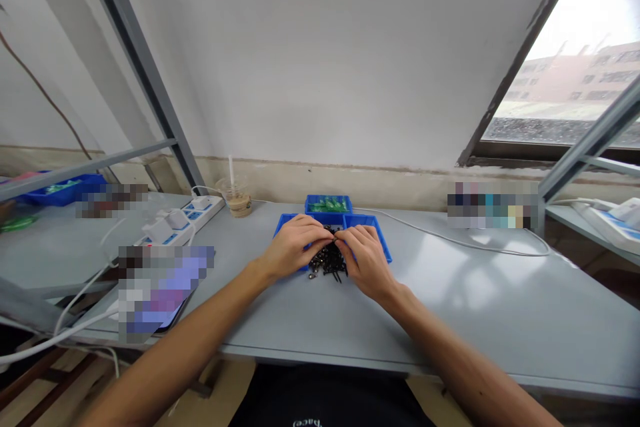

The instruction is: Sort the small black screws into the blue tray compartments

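My left hand (299, 245) and my right hand (366, 257) meet fingertip to fingertip above a pile of small hardware. Both are closed in a pinch, and whatever sits between the fingertips is too small to make out. Under them lie black screws (334, 265) and small shiny metal pieces (313, 275), loose on the table. Just behind is a blue divided tray (387, 250), partly covered by my hands. A smaller blue bin (328, 197) with green packets (333, 204) stands at its far side.
On the grey table (450, 320) a plastic cup with a straw (240, 203) stands at the back left. Beside it are a power strip (205, 211) with chargers and a blurred phone (167, 300). A white cable (450, 237) crosses the right side. Metal posts (145, 67) frame the table.
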`<state>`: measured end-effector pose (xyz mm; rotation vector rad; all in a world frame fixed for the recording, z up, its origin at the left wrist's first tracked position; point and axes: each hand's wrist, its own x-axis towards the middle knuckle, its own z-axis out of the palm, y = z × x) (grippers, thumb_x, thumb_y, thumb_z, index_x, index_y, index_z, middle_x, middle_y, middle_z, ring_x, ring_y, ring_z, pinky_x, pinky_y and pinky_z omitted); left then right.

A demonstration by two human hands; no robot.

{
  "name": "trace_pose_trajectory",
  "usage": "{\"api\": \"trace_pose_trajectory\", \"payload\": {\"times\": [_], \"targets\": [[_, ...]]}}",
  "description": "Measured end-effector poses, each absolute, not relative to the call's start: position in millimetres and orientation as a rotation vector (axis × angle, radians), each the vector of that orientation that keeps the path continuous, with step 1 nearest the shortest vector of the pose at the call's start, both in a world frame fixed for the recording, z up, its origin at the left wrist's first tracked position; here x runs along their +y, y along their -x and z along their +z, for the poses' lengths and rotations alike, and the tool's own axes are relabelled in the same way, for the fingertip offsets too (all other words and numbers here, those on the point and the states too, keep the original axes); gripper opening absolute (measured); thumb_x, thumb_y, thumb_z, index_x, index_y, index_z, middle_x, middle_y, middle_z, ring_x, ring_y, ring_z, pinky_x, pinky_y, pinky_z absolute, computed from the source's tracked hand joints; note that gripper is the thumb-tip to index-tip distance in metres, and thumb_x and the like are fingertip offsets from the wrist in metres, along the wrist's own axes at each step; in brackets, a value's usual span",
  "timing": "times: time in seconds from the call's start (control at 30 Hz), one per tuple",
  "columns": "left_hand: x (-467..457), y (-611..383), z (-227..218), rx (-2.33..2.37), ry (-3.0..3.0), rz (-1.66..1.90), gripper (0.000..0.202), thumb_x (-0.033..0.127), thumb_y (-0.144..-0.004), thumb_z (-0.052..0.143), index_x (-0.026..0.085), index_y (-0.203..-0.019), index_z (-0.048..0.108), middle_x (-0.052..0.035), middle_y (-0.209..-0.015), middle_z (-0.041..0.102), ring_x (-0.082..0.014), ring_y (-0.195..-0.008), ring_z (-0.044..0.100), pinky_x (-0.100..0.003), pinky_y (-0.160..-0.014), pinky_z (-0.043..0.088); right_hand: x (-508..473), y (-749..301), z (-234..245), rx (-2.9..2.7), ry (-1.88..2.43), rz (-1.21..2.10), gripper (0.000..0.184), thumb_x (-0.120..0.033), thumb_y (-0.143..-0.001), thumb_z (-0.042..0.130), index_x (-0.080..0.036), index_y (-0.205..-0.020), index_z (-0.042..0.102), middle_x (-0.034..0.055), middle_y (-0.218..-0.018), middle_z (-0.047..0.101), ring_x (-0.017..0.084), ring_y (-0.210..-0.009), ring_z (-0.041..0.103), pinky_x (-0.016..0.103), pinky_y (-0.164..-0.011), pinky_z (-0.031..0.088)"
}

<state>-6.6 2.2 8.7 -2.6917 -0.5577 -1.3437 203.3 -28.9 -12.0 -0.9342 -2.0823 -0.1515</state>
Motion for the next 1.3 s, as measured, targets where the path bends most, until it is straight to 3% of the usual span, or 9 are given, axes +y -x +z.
{"api": "trace_pose_trajectory", "payload": {"times": [0.53, 0.8, 1.3], "targets": [[5.5, 7.4, 7.4, -0.701, 2.715, -1.123, 0.019, 0.032, -0.103, 0.058, 0.018, -0.104, 0.072, -0.0064, -0.097, 0.076, -0.0200, -0.094, 0.069, -0.038, -0.092, 0.052, -27.1, -204.8, -13.7, -2.080, 0.916, -0.139, 0.020, -0.022, -0.107, 0.044, -0.020, -0.100, 0.063, 0.0035, -0.089, 0.068, 0.018, -0.083, 0.058, 0.037, -0.087, 0.038], [2.7, 5.8, 7.3, -0.689, 2.738, -1.080, 0.017, 0.026, -0.101, 0.056, 0.017, -0.104, 0.070, -0.0064, -0.095, 0.075, -0.0192, -0.091, 0.067, -0.037, -0.092, 0.051, -26.4, -204.5, -13.1, -2.039, 0.915, -0.146, 0.013, -0.022, -0.106, 0.048, -0.021, -0.101, 0.060, 0.0026, -0.089, 0.069, 0.018, -0.082, 0.060, 0.037, -0.087, 0.038], [-0.1, 3.4, 8.4, -0.720, 2.765, -1.057, 0.012, 0.019, -0.095, 0.057, 0.016, -0.097, 0.068, -0.0034, -0.082, 0.070, -0.0171, -0.079, 0.063, -0.033, -0.079, 0.047, -25.1, -204.7, -16.7, -2.066, 0.827, -0.139, 0.012, -0.018, -0.105, 0.048, -0.021, -0.100, 0.058, 0.0024, -0.087, 0.067, 0.018, -0.080, 0.059, 0.036, -0.086, 0.040]]}}
